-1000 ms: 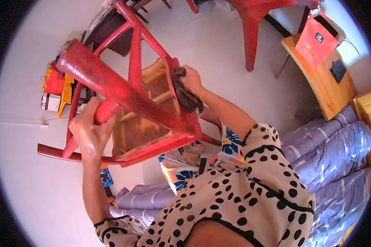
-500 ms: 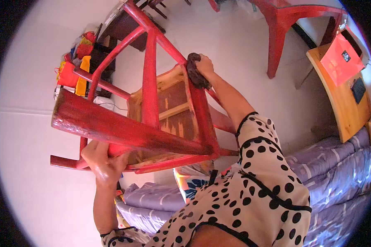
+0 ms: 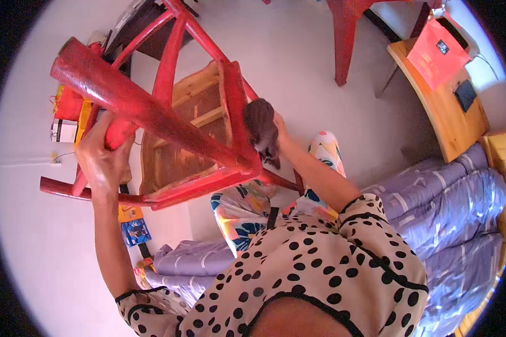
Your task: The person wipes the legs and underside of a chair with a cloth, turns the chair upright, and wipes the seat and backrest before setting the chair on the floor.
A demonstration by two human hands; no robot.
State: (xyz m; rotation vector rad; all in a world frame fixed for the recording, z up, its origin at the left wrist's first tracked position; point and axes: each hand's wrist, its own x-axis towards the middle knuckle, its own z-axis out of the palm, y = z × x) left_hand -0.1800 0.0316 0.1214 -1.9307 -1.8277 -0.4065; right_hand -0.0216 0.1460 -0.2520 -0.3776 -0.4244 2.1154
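Note:
A red wooden chair (image 3: 191,135) is tipped so that its underside, with bare wood slats and brown panels, faces me. My left hand (image 3: 104,151) is wrapped round a red bar of the chair at the left, below a thick red leg. My right hand (image 3: 280,132) holds a dark brown cloth (image 3: 260,124) against or close beside the chair's right-hand side; whether the cloth touches it is unclear. The fingers of my right hand are partly hidden behind the cloth.
Beyond the chair, a red table leg (image 3: 344,50) stands on the pale floor. A wooden bench (image 3: 438,106) at the right bears a red paper bag (image 3: 437,53) and a dark wallet-like item (image 3: 465,96). Purple bedding (image 3: 450,208) lies at the lower right, and bags hang at the left.
The view has shifted between frames. My right hand and the cloth have moved down along the chair's right side from its upper corner. My left hand keeps its hold on the bar.

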